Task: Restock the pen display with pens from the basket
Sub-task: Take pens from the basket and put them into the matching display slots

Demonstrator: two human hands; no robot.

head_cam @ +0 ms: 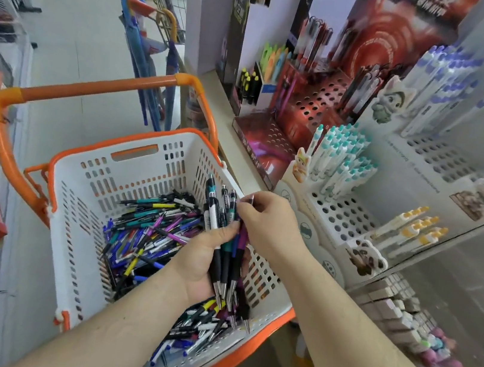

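Hands meet over the near right corner of the basket, forearms coming in from the bottom edge. I log the left hand palm-up, fingers curled round a bundle of pens; their clip ends fan upward and their metal tips point down past the wrist. The right hand sits knuckles-up above the bundle, thumb and forefinger pinching the top of one purple pen within it. Whether that pen is free of the others, I cannot tell.

Below the hands, a loose heap of pens covers the basket floor, mixed colours, lying every way. The basket is white with an orange rim and stands beside the shelf edge; its orange handle arches over the far side.

To the right, the white pen display steps upward in perforated tiers. Teal-capped pens stand in its middle tier, yellow-capped pens lower right. Many holes between them are unfilled. A red display stands beyond it. Umbrellas lean in a rack behind the basket.
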